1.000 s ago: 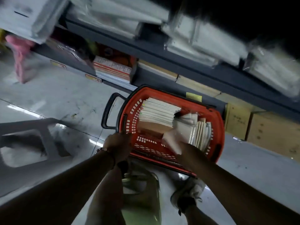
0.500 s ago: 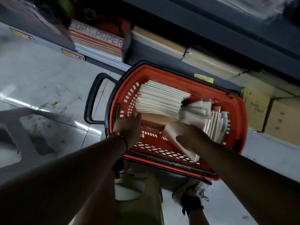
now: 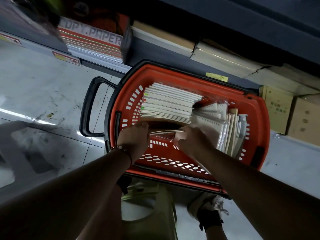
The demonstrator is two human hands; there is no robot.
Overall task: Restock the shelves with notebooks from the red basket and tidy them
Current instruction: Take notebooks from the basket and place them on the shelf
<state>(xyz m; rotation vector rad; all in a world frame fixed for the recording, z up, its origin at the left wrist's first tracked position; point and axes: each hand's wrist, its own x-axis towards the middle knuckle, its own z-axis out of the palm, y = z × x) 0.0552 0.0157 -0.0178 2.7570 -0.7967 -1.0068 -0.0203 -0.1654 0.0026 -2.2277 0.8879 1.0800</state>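
Note:
A red basket [image 3: 258,116] with a black handle [image 3: 90,108] stands on the floor against the bottom shelf. Inside it a row of white notebooks [image 3: 169,104] stands on edge at the left, and wrapped spiral pads [image 3: 213,115] lean at the right. Both my hands reach into the basket's near side. My left hand [image 3: 135,139] grips the left end of a few thin notebooks [image 3: 166,131] lifted off the row. My right hand [image 3: 194,139] grips their right end together with a pale notebook underneath; its fingers are partly hidden.
Copy paper reams [image 3: 93,42] are stacked on the bottom shelf at the left, and brown cartons [image 3: 292,115] sit at the right. A grey plastic stool [image 3: 20,149] stands on the floor to my left. My shoe [image 3: 207,212] is just below the basket.
The view has tilted down and closer to the basket. My left hand moved from the basket rim into the basket and took hold of a few thin notebooks; my right hand stayed on its pale notebook.

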